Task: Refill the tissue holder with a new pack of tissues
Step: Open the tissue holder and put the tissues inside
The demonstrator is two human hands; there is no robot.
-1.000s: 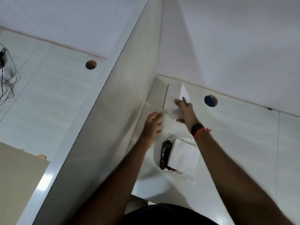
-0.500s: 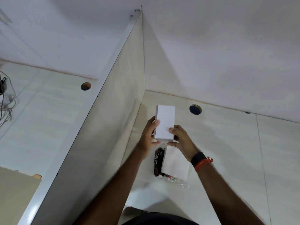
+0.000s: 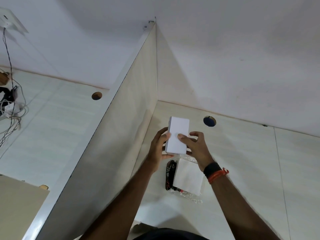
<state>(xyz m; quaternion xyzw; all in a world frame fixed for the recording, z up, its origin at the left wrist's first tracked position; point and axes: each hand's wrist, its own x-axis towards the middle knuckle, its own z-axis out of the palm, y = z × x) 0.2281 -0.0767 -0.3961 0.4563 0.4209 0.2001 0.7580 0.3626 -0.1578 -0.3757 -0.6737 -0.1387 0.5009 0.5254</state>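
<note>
— What's in the hands?

— A plain white box (image 3: 177, 135), held off the tabletop (image 3: 242, 161) by both hands. I take it for the holder, though I see no slot from here. The left hand (image 3: 158, 149) wraps its left long edge, thumb on the top face; the right hand (image 3: 195, 146) pinches the right edge, thumb on top too. Both grips are closed on the box.

— Which way does it lie?

— Long axis pointing away from the person, toward the back wall, close to the partition (image 3: 121, 135) on the left.

— And the new tissues?

— The pack (image 3: 187, 175) lies flat on the tabletop just below the box, nearer the person, right under the right wrist. White sheets in clear wrap, a dark printed strip along its left side. Its long axis runs roughly the same way as the box's.

— So which hand goes for it?

— The right is nearer, I'd guess; the left could keep the box.

— Any writing?

— None on the box. The strip has small red and white marks — too small to read.
</note>
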